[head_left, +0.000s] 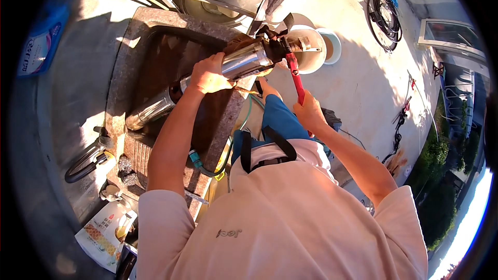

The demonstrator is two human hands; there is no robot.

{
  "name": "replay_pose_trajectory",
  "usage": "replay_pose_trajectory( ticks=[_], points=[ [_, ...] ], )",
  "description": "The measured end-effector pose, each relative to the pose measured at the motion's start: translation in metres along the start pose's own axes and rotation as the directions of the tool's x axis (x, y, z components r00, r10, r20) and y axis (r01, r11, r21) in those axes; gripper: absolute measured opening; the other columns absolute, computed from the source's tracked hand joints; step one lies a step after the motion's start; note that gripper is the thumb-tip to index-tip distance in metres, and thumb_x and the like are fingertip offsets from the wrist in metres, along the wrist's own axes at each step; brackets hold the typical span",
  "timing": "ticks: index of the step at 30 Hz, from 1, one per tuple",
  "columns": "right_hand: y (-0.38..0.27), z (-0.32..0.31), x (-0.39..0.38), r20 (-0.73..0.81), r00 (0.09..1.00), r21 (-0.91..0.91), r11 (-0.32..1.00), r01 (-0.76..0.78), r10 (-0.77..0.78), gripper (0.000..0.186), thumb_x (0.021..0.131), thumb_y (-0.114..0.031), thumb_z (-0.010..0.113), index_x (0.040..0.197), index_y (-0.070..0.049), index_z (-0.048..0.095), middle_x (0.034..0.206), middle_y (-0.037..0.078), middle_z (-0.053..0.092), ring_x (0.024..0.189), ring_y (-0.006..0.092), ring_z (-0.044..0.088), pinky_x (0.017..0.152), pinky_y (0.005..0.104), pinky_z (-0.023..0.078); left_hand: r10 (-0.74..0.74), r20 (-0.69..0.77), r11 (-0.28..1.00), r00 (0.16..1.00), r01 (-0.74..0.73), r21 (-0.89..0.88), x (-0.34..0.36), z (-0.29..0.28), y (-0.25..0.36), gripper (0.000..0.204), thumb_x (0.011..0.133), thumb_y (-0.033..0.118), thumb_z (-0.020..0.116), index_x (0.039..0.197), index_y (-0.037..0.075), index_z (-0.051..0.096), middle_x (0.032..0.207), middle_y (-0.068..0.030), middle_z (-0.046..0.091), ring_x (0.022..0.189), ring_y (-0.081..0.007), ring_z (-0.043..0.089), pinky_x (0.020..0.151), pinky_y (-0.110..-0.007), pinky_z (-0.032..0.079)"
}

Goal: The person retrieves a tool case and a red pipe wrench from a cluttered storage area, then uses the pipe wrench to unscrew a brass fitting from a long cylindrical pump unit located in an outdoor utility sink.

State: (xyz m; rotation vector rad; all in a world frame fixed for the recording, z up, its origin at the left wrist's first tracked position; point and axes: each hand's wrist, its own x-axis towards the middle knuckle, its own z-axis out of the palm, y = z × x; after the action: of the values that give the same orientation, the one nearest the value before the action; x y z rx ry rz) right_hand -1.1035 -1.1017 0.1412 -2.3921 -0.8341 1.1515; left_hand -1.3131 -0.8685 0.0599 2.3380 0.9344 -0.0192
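Observation:
A long shiny metal cylinder [249,59], which looks like a submersible pump, lies slanted across a stone sink [120,67]. Its lower left end rests in the sink and its threaded upper end juts past the right rim. My left hand [210,74] is closed around the cylinder near its middle. At the upper end sits a dark fitting [277,46] with a brass-coloured outlet [300,45]. A red-handled pipe wrench [296,77] has its jaws at that fitting. My right hand [310,112] grips the lower part of the wrench handle.
Beyond the cylinder's end stand a pale bucket [313,62] and a light blue basin [333,49]. A coiled black hose [381,18] lies on the ground at upper right. Steel wool [126,166] and a white pouch [106,231] are at lower left; a blue container [44,46] stands far left.

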Motion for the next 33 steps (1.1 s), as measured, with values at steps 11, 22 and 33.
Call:
replay_pose_trajectory(
  ticks=[11, 22, 33],
  points=[
    [0.0, -0.007, 0.003, 0.003, 1.0, 0.003, 1.0, 0.006, -0.006, 0.023, 0.082, -0.015, 0.056, 0.091, 0.005, 0.05, 0.08, 0.031, 0.061, 0.079, 0.0475, 0.062, 0.072, 0.0489, 0.049, 0.033, -0.042, 0.999, 0.999, -0.032, 0.023, 0.002, 0.003, 0.005, 0.084, 0.054, 0.033, 0.085, 0.125, 0.003, 0.053, 0.117, -0.0188, 0.062, 0.103, -0.0359, 0.062, 0.088, -0.042, 0.051],
    [-0.017, -0.002, -0.001, 0.017, 0.999, -0.029, 0.999, -0.03, 0.031, 0.025, 0.084, -0.02, 0.062, 0.089, 0.001, 0.048, 0.062, 0.012, 0.053, 0.046, 0.0249, 0.054, 0.042, 0.039, 0.044, -0.006, 0.0, 0.998, 1.0, 0.006, 0.061, -0.003, -0.009, 0.006, 0.066, 0.058, 0.034, 0.082, 0.11, 0.003, 0.057, 0.105, -0.018, 0.066, 0.095, -0.036, 0.065, 0.083, -0.041, 0.052],
    [-0.003, 0.001, -0.002, 0.009, 1.0, 0.013, 0.999, -0.029, 0.029, 0.029, 0.096, -0.028, 0.053, 0.089, -0.001, 0.046, 0.058, 0.005, 0.045, 0.039, 0.0164, 0.046, 0.034, 0.0347, 0.036, -0.106, 0.076, 0.993, 0.991, 0.102, 0.061, -0.012, -0.013, 0.014, 0.079, 0.06, 0.034, 0.082, 0.126, 0.004, 0.051, 0.114, -0.0177, 0.064, 0.104, -0.0353, 0.062, 0.09, -0.041, 0.05]
  ],
)
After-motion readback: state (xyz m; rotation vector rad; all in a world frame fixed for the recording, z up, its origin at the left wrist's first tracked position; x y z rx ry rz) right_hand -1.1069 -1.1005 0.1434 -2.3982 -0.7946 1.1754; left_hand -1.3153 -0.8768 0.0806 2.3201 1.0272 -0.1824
